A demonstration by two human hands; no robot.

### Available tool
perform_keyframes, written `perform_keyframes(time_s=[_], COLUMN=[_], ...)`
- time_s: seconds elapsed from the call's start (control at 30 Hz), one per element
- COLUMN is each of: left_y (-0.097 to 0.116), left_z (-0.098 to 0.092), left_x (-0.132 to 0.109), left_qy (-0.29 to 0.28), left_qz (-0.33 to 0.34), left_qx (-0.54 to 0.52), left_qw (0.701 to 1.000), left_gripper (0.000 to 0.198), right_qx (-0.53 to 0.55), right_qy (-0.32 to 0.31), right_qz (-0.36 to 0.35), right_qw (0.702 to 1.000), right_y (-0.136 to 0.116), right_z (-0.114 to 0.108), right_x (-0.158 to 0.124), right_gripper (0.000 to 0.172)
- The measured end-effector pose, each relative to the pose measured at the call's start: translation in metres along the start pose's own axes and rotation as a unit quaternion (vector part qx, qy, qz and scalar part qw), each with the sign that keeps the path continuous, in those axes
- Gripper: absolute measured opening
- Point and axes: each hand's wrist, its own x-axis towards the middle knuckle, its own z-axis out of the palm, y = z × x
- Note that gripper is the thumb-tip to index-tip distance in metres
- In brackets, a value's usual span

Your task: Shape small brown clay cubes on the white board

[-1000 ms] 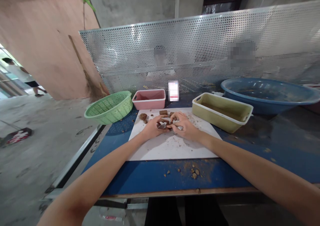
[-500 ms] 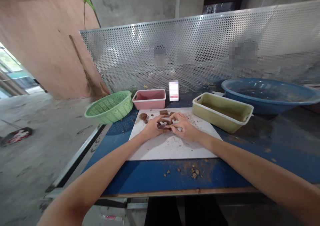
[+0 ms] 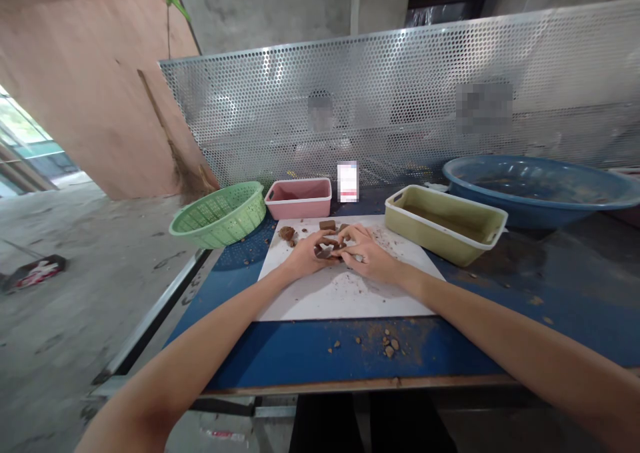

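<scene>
My left hand [image 3: 305, 255] and my right hand [image 3: 369, 255] meet over a white board [image 3: 320, 299]. Their fingers are curled and closed around a small piece of brown clay [image 3: 338, 246], mostly covered by the fingertips. Just beyond the hands lies a small brown clay block [image 3: 327, 225], and part of another brown piece shows behind my right fingers. To the left of my left hand rests a rough brown clay lump [image 3: 287, 233]. Brown crumbs are scattered over the board around both hands.
A green basket [image 3: 220, 219] and a pink bin [image 3: 300, 207] stand behind on the left. On the right are an olive bin [image 3: 445, 229] with murky liquid and a large blue basin [image 3: 540, 203]. Small clay bits [image 3: 390, 346] lie near the table's front edge. A perforated metal panel [image 3: 380, 93] rises behind.
</scene>
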Motion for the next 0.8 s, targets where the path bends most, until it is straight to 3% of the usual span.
perform_keyframes(time_s=[0.67, 0.8], left_y=[-0.0055, -0.0059], left_z=[0.0010, 0.0016], left_x=[-0.0003, 0.0002], left_qy=[0.013, 0.008], left_qz=[-0.004, -0.007], left_qx=[0.024, 0.014], left_qw=[1.000, 1.000], left_gripper=[0.077, 0.078], right_qx=[0.000, 0.020], right_qy=[0.039, 0.023], right_qz=[0.036, 0.010], right_qw=[0.999, 0.999], right_y=[0.0036, 0.0037], right_z=[0.0019, 0.0013], right_x=[0.0005, -0.0002], right_gripper=[0.031, 0.032])
